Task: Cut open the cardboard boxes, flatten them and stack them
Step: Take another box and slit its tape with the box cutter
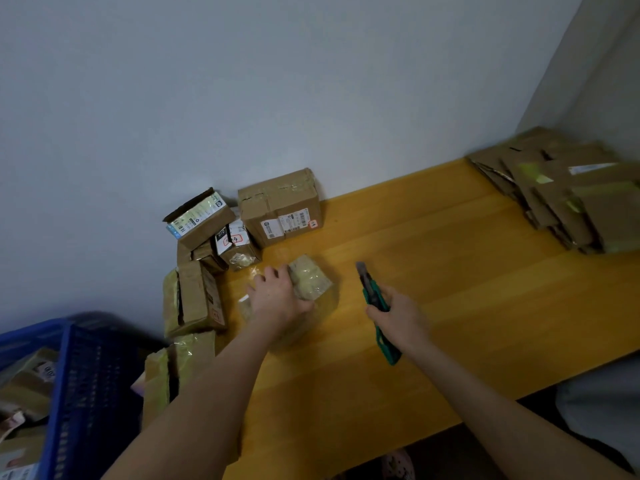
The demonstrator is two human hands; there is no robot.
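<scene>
Cutting looms: left-hand grip (277, 296) clasps the small taped box (311, 278), right-hand grip (398, 317) holds the knife (372, 296); its blade must next meet the tape.

A yellow-brown wooden table (450, 271) with a smooth top fills the lower middle. Behind the table rises a plain pale grey wall (242, 98); at the table's right end a second wall (616, 81) meets it in a corner. Left of the table stands a blue plastic crate (86, 393). The floor (450, 455) under the table's near edge lies in dark shadow. The light is dim and even.
</scene>
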